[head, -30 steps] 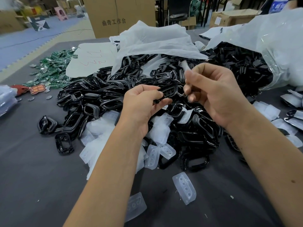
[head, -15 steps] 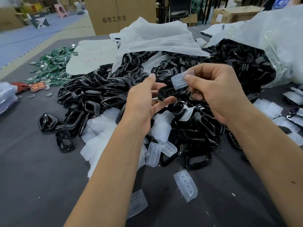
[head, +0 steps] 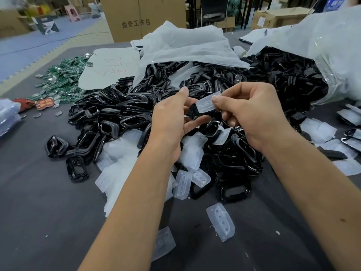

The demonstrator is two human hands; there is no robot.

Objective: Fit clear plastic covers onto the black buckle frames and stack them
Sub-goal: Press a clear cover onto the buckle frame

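Hands busy: your left hand (head: pixel 172 122) grips a black frame (head: pixel 192 112), your right hand (head: pixel 252 114) pinches a clear cover (head: pixel 205 103) onto it; the pile of frames (head: pixel 121 112) waits

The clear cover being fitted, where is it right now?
In the head view, the clear cover sits centre frame, pinched by the right hand against the black frame held by the left hand, above the buckle pile.

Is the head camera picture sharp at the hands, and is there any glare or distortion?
Head view: the clear cover and black frame between the hands look sharp; the far background top left is blurred; the plastic bag on the right shows glare; wide-angle bending curves the edges; lighting is soft, shadows faint.
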